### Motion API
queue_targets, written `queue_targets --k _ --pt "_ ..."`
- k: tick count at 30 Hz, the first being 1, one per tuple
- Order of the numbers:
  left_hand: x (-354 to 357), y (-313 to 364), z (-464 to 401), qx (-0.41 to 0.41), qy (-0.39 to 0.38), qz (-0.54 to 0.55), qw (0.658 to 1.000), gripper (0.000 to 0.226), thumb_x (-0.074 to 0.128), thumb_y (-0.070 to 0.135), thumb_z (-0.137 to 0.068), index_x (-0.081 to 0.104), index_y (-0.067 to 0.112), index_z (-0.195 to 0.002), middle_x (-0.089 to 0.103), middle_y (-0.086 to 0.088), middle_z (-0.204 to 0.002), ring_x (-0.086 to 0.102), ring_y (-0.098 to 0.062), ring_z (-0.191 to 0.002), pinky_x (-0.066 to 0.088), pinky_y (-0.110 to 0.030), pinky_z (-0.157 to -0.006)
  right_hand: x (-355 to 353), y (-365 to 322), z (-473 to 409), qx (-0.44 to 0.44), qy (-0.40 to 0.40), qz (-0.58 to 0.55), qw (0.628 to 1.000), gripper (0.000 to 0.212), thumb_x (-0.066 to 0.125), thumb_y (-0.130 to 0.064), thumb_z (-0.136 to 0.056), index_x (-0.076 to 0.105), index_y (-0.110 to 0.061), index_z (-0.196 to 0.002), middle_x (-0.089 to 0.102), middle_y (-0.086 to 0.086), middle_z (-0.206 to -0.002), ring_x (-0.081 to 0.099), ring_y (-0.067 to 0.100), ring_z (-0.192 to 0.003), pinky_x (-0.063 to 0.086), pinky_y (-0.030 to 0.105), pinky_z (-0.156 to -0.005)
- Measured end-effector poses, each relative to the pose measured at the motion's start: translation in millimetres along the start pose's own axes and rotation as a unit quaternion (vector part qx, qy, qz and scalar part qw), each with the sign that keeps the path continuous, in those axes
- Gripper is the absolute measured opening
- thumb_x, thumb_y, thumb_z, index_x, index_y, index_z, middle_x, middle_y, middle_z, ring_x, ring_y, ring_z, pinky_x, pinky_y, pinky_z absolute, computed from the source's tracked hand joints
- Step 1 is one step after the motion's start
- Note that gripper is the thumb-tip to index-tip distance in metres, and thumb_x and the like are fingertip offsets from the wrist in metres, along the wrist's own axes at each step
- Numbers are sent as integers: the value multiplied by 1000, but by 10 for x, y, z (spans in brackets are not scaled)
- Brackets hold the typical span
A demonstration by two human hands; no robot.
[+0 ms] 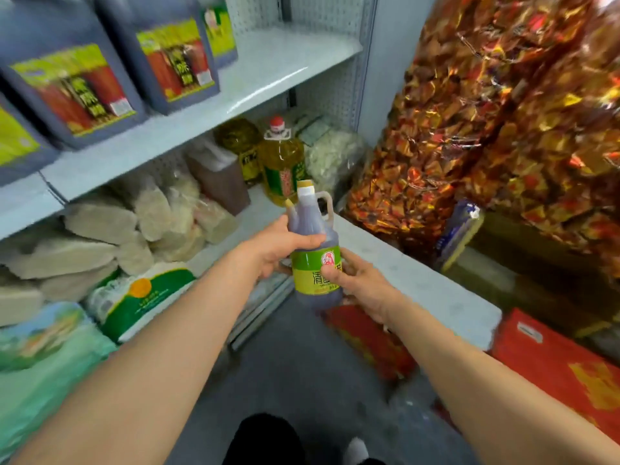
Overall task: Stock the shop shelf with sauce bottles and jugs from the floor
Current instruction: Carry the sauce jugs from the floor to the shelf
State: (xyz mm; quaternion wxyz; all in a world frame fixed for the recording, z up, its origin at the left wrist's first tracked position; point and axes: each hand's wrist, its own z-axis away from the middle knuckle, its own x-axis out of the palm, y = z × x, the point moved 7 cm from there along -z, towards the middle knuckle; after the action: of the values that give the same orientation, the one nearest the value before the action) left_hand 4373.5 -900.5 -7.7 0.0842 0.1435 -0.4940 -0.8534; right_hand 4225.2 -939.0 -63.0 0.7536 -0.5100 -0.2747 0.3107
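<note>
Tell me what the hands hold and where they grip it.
Sauce bottle: left hand grips its shoulder, right hand grips its green-labelled body.

Both hands held 1 dark sauce bottle (313, 250) upright above the grey floor (302, 364): the left hand (281, 248) gripped its shoulder below the yellow cap, and the right hand (355, 280) wrapped the green label lower down. On the white shelf (268, 75) to the left stood 3 dark jugs (164, 52) with yellow-green labels, and beneath it sat a yellow oil jug (281, 162) with a red cap, pale bagged goods (100, 236) and a green-and-white sack (144, 297). Shiny red-gold packets (503, 112) filled the right side, with red boxes (553, 357) below them.
</note>
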Motion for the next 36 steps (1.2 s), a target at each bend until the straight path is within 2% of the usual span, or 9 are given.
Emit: queue_targets --k 4,7,9,14,19,21,26,29,36 --pt "-731 584 -213 36 61 -2 997 52 80 30 -82 53 20 -126 65 -2 -124 62 -24 -111 53 -53 -92 209 -656 -697 -28 -37 24 999 48 67 -31 -94 52 -36 -139 70 -4 -124 68 15 -112 57 34 -76" --pt "-1284 1010 -474 75 92 -18 993 50 78 32 -84 51 20 -124 64 -3 -121 61 -23 -107 54 -42 -76 409 -1126 -1243 -60 -42 28 997 49 67 -35 -92 53 -34 -139 69 1 -126 65 23 -119 54 50 -91" --pt "-1580 1313 -653 107 92 -27 990 54 78 30 -85 50 18 -129 64 -2 -121 62 -21 -103 51 -35 -67 532 -1452 -1562 -88 -31 20 995 51 68 -35 -89 54 -32 -138 70 2 -125 66 24 -117 53 48 -90" --pt "-2082 2025 -967 164 69 -34 983 59 82 27 -81 48 24 -129 64 5 -119 64 -13 -97 52 -33 -71 666 -2181 -2097 -153 9 2 988 42 65 -23 -93 55 -31 -133 72 2 -121 70 15 -105 58 41 -81" --pt "-2249 2508 -1249 196 60 -28 978 77 83 27 -80 39 24 -143 53 5 -143 58 -25 -120 51 -58 -94 564 -2690 -2381 -201 44 18 978 41 67 -27 -90 57 -36 -129 73 0 -119 70 17 -106 58 48 -86" --pt "-2245 2636 -1358 212 65 -24 975 76 82 25 -81 39 26 -144 52 5 -145 57 -27 -123 51 -60 -92 450 -2816 -2505 -215 59 27 974 47 68 -26 -91 54 -34 -135 73 0 -120 70 20 -109 57 50 -89" --pt "-2288 2872 -1649 243 109 -11 964 78 83 22 -79 41 29 -145 55 5 -140 59 -28 -118 53 -43 -74 237 -3012 -2856 -225 64 35 972 59 65 -17 -95 42 -23 -150 71 0 -123 70 19 -110 60 39 -85" --pt "-2340 2972 -1897 250 124 -6 960 77 82 18 -79 42 28 -144 55 2 -141 59 -29 -119 55 -47 -81 140 -3130 -3094 -237 52 33 970 55 64 -12 -95 46 -21 -146 70 3 -126 69 17 -111 58 26 -80" --pt "-2457 3136 -2586 267 218 -30 938 81 86 24 -74 45 29 -143 59 0 -137 60 -28 -117 55 -51 -92 -197 -3290 -3875 -237 17 63 969 64 70 -16 -92 42 -17 -150 64 7 -135 61 24 -125 48 45 -107"
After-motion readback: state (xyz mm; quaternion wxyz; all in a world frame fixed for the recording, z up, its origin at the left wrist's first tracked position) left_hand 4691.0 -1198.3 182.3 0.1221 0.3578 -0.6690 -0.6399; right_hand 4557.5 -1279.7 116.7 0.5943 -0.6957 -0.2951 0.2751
